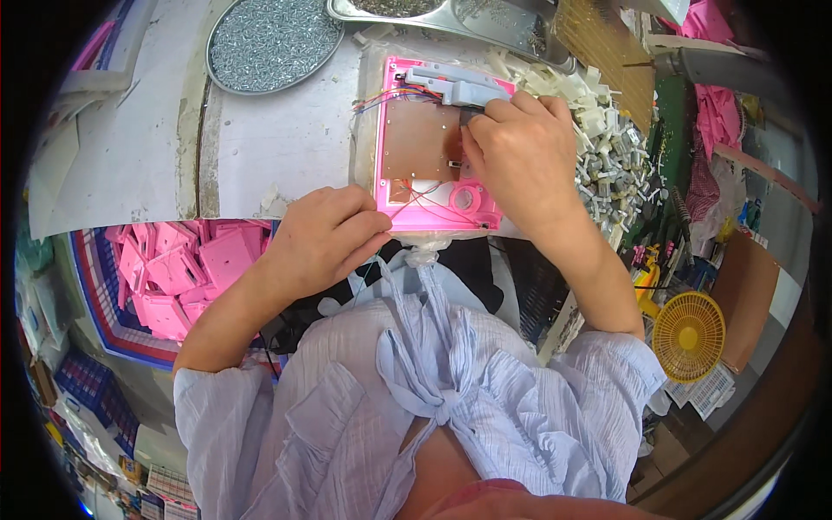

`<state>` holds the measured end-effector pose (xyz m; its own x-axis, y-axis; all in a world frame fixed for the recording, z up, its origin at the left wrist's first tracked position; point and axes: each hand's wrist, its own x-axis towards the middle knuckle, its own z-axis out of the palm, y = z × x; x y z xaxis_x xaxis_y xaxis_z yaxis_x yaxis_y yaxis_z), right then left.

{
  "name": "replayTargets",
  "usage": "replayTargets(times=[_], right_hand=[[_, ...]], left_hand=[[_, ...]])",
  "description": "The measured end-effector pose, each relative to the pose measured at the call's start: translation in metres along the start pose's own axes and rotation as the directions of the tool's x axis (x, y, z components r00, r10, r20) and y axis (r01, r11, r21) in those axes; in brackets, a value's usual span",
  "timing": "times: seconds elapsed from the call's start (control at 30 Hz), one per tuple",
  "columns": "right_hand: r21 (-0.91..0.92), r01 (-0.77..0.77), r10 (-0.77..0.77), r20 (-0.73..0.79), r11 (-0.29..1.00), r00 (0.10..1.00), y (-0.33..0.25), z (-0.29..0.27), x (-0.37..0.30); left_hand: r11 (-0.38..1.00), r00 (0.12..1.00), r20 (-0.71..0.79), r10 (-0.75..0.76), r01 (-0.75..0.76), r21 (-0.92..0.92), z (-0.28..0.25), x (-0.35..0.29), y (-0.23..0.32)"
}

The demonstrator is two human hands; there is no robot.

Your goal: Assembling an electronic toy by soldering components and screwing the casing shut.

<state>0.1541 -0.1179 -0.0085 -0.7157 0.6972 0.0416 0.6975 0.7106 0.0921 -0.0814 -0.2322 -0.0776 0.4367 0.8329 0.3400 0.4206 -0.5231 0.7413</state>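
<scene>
Evidently light, rigid but fragile, pink plastic housing (433, 217) lies on worktop (277, 147); left hand (325, 238) pinches its near edge, right hand (520, 152) pinches grey part (455, 85); avoid thin wires (386, 100)

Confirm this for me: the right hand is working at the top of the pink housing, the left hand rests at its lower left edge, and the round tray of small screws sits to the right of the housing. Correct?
Not quite. The head view shows the round tray of small screws up and to the left of the pink housing, not right. On the right lies a pile of white parts. The right hand and left hand are as you say.
</scene>
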Motion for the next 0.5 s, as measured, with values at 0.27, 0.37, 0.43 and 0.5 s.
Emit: replayTargets(times=[0.27,0.37,0.43,0.5], right_hand=[[0.227,-0.111,0.08,0.143,0.967,0.986,-0.006,-0.027,-0.017],[0.433,-0.25,0.193,0.172,0.866,0.966,-0.002,-0.021,-0.032],[0.41,-0.197,0.165,0.114,0.89,0.98,-0.004,-0.015,-0.035],[0.408,-0.173,0.151,0.085,0.896,0.985,-0.004,-0.011,-0.036]], left_hand=[[1.0,1.0,0.005,0.028,-0.028,0.007,0.001,-0.002,-0.002],[0.999,0.999,-0.009,0.034,-0.034,-0.005,0.002,-0.002,-0.003],[0.999,0.999,-0.012,0.036,-0.036,-0.016,0.002,-0.001,-0.003],[0.999,1.0,-0.003,0.027,-0.027,-0.031,0.001,-0.002,-0.004]])
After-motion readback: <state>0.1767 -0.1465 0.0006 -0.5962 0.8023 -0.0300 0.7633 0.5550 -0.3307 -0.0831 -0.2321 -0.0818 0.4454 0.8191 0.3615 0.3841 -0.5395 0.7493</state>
